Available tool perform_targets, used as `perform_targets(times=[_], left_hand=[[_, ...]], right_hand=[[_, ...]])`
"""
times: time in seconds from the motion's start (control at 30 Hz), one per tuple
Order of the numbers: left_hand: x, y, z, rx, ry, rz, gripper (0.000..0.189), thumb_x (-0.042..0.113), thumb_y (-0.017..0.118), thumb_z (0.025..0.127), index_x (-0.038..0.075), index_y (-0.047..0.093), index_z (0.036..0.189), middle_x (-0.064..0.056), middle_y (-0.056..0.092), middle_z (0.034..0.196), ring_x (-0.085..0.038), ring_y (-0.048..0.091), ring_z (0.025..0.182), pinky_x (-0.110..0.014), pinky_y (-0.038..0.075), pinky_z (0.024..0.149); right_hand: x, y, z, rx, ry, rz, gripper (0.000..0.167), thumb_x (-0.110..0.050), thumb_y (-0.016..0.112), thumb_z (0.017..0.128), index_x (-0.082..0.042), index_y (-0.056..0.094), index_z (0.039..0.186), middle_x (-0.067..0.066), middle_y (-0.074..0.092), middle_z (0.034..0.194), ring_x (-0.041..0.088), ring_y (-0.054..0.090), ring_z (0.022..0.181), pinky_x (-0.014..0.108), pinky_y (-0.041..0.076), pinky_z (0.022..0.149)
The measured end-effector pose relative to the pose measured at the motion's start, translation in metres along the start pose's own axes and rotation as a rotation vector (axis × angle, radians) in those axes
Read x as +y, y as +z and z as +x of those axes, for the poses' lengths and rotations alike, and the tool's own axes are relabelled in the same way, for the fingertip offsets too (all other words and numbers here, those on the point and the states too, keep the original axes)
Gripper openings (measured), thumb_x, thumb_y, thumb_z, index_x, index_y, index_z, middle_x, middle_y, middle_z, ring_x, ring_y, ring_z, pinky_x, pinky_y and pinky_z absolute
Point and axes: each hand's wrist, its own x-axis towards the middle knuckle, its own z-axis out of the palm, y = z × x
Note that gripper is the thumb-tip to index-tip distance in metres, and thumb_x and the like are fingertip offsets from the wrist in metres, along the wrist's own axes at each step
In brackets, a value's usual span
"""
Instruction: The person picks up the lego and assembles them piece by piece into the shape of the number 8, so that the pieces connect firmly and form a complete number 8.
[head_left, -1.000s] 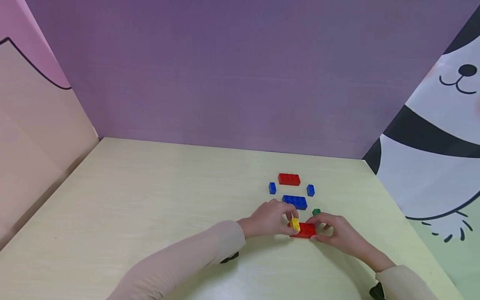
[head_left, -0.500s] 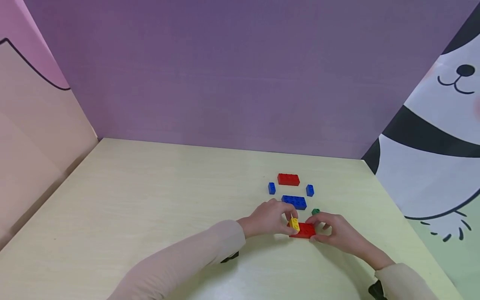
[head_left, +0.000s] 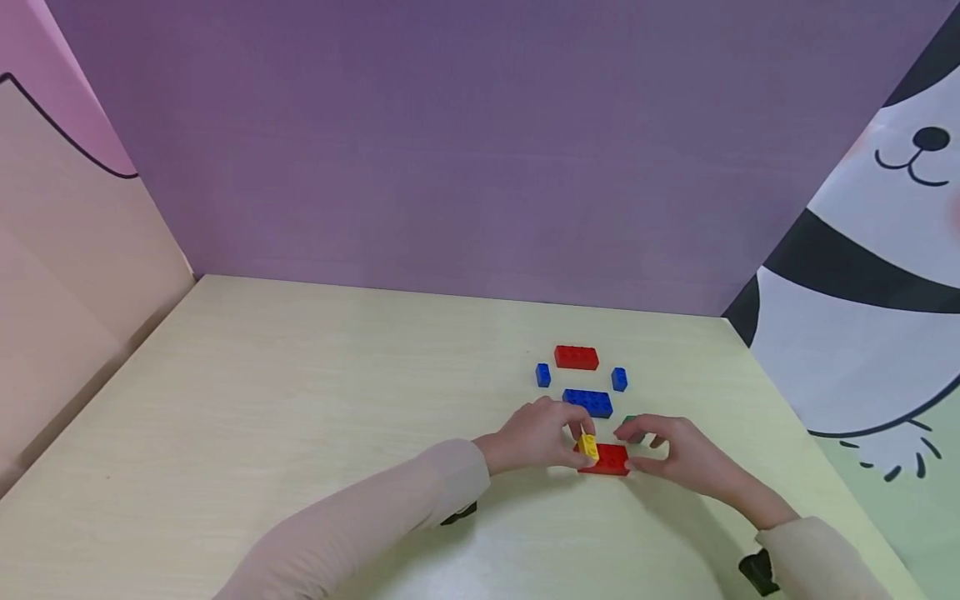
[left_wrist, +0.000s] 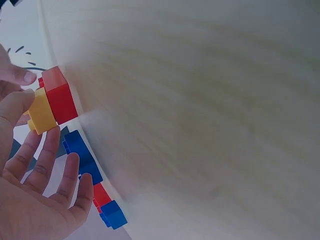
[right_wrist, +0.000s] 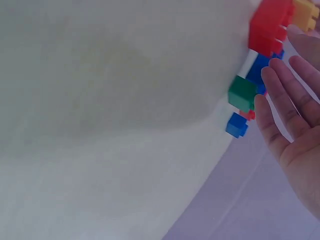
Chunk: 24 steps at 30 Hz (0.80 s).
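Head view, left to right: pink-and-beige side panel (head_left: 67, 275) with a black outline, then the purple back panel (head_left: 465, 150) behind the pale wood-grain bench (head_left: 337, 375). Beige left sleeve (head_left: 375, 517) comes in from the lower edge, black item (head_left: 459, 514) under its cuff. Left hand (head_left: 536, 437) is grasping: thumb and fingertips pinch the small yellow studded plastic brick (head_left: 588, 450). Above that hand, a small blue studded plastic brick (head_left: 543, 375) lies on the bench; farther back and to its right, a long red studded plastic brick (head_left: 576, 357). Yellow brick is at the top of the left end of the near red studded plastic brick (head_left: 611, 459); can't tell if it's fully seated. Near red brick sits on the bench between the two hands. Just behind it, the long blue studded plastic brick (head_left: 588, 403), partly behind the left fingers. Next right, a second small blue brick (head_left: 619, 379). Nearer, the small green studded plastic brick (right_wrist: 242, 93), mostly hidden by right fingers in the head view. Right hand (head_left: 682, 454) is released, fingers apart; thumb tip right beside the near red brick's right end, contact unclear. Then beige right sleeve (head_left: 821, 558), and a panda-print panel (head_left: 847, 350) far right.
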Motion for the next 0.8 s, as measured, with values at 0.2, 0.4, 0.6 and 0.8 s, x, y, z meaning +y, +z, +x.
perform_targets(times=[0.2, 0.4, 0.6, 0.8], left_hand=[[0.002, -0.001, -0.001, -0.003, -0.008, -0.014, 0.025, 0.035, 0.074, 0.074, 0.027, 0.062, 0.095, 0.013, 0.063, 0.086, -0.003, 0.05, 0.087, -0.015, 0.038, 0.064], [0.003, -0.001, -0.001, -0.012, -0.031, -0.021, 0.026, 0.035, 0.075, 0.073, 0.028, 0.062, 0.095, 0.013, 0.062, 0.086, -0.002, 0.049, 0.087, -0.016, 0.038, 0.063], [0.001, 0.0, 0.0, -0.012, -0.03, -0.021, 0.026, 0.035, 0.075, 0.073, 0.028, 0.062, 0.095, 0.013, 0.063, 0.085, -0.002, 0.049, 0.086, -0.016, 0.039, 0.063], [0.001, 0.0, -0.001, -0.016, -0.041, -0.03, 0.025, 0.035, 0.075, 0.073, 0.028, 0.062, 0.094, 0.014, 0.062, 0.085, -0.002, 0.049, 0.087, -0.016, 0.038, 0.063]], right_hand=[[0.002, -0.007, 0.002, 0.062, 0.002, -0.021, 0.033, -0.009, 0.075, 0.073, -0.008, 0.063, 0.103, 0.006, 0.067, 0.098, 0.023, 0.06, 0.087, 0.031, 0.052, 0.068], [0.006, -0.011, 0.007, 0.117, 0.016, -0.065, 0.035, -0.008, 0.076, 0.071, -0.007, 0.063, 0.103, 0.006, 0.067, 0.1, 0.024, 0.06, 0.09, 0.032, 0.052, 0.069], [0.014, -0.013, 0.01, 0.149, 0.053, -0.068, 0.035, -0.012, 0.075, 0.074, -0.006, 0.062, 0.105, 0.009, 0.066, 0.103, 0.027, 0.059, 0.093, 0.037, 0.052, 0.07], [0.025, -0.012, 0.011, 0.154, 0.084, -0.044, 0.034, -0.015, 0.073, 0.076, -0.005, 0.061, 0.107, 0.012, 0.066, 0.103, 0.029, 0.059, 0.093, 0.037, 0.051, 0.071]])
